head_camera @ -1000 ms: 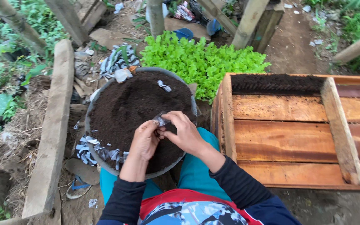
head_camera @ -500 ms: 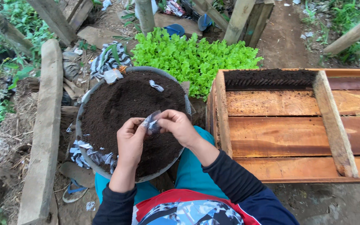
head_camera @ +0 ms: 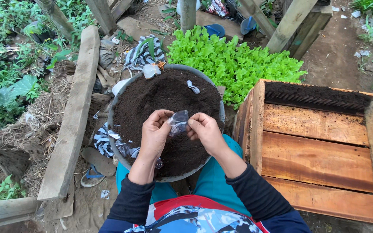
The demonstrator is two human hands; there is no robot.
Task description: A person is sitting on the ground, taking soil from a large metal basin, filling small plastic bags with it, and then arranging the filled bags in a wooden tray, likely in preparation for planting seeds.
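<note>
Both hands were up over the big round basin (head_camera: 119,97) of dark soil (head_camera: 160,101), with the left hand (head_camera: 155,136) and right hand (head_camera: 206,131) each pinching one side of a small clear plastic bag (head_camera: 178,122) held between them. A wooden crate (head_camera: 320,146) sat just to the right, and a patch of green lettuce seedlings (head_camera: 234,60) grew on the far side.

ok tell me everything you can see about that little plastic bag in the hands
The small plastic bag is clear, thin and crumpled, with a greyish sheen. Both hands pinch it between their fingertips, the left hand at its left edge and the right hand at its right. It is held up above the dark soil in the round basin. Whether anything is inside cannot be told.
</note>
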